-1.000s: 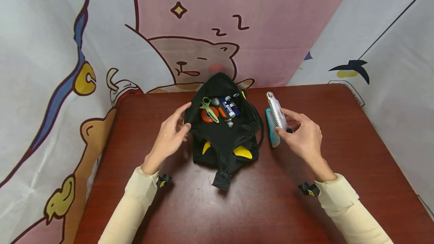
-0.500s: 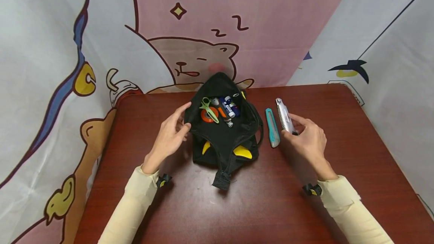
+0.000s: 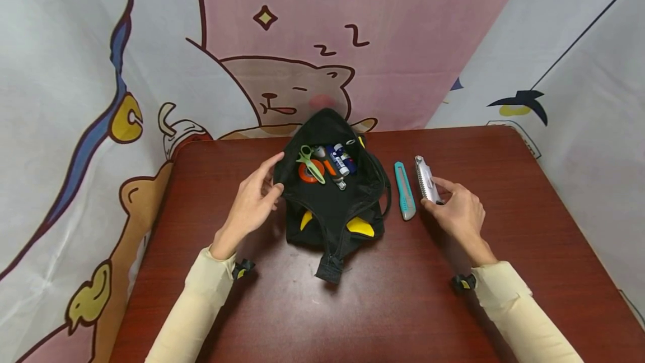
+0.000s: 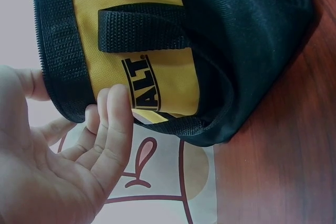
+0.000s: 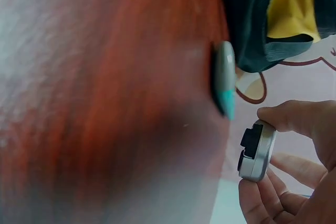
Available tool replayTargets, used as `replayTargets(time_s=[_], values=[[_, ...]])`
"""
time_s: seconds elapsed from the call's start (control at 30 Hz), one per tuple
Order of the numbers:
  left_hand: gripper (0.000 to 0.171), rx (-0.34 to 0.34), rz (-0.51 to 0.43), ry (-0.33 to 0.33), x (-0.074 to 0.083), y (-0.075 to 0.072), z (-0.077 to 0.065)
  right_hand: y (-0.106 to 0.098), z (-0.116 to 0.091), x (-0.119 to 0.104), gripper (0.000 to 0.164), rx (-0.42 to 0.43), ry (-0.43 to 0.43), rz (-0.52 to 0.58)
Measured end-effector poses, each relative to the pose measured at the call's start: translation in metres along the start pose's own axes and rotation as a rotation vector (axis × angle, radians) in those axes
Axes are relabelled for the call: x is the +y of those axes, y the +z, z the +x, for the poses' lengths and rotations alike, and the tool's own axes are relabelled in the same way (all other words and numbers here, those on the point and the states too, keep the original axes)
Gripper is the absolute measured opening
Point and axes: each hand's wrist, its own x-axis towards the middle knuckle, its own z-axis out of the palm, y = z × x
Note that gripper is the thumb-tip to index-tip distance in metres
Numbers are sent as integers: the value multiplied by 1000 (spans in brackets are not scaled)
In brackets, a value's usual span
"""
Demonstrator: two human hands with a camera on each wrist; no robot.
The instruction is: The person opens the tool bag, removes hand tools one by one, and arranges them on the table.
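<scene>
A black and yellow tool bag (image 3: 328, 214) stands unzipped on the table. My left hand (image 3: 250, 203) pinches its left rim; in the left wrist view, the thumb is partly behind the zipped edge (image 4: 60, 45) and the fingers lie on the outer side. My right hand (image 3: 459, 212) holds a silver utility knife (image 3: 426, 180) by its near end, between thumb and fingers, right of the bag. Whether the knife touches the table is hard to tell. Between it and the bag lies a teal utility knife (image 3: 405, 190).
Inside the bag are green scissors (image 3: 311, 163), an orange tape roll (image 3: 305, 173), blue-and-white glue sticks (image 3: 339, 160) and an orange-and-grey tool (image 3: 334, 172). A printed cloth (image 3: 403, 43) hangs behind the brown table (image 3: 353, 318).
My right hand has moved the silver utility knife rightward and down, away from the teal one, which now shows whole. The left hand stays at the bag's rim.
</scene>
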Motion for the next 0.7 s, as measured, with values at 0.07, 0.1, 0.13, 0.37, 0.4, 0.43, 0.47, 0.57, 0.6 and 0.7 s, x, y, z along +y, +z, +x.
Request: replayTargets(time_s=[0.07, 0.1, 0.13, 0.37, 0.4, 0.43, 0.47, 0.57, 0.6, 0.7], values=[[67, -2, 3, -2, 0, 0, 0, 3, 0, 4, 61, -12, 0, -10], [68, -3, 5, -3, 0, 0, 0, 5, 1, 5, 61, -15, 0, -14], [68, -4, 7, -3, 0, 0, 0, 6, 1, 7, 61, -19, 0, -17], [67, -4, 1, -4, -1, 1, 1, 15, 2, 13, 60, -41, 11, -32], [67, -6, 2, -6, 0, 1, 1, 16, 2, 14, 60, -44, 15, -34], [67, -7, 2, -6, 0, 1, 1, 16, 3, 15, 60, -45, 18, -37], [67, -8, 3, -9, 0, 1, 1, 17, 3, 16, 60, -47, 20, -40], [67, -6, 5, -13, 0, 0, 1, 18, 4, 17, 60, -56, 30, -41], [67, -6, 5, -13, 0, 0, 1, 18, 4, 17, 60, -58, 32, -39], [67, -5, 6, -4, 0, 0, 1, 18, 4, 17, 60, -65, 41, -36]])
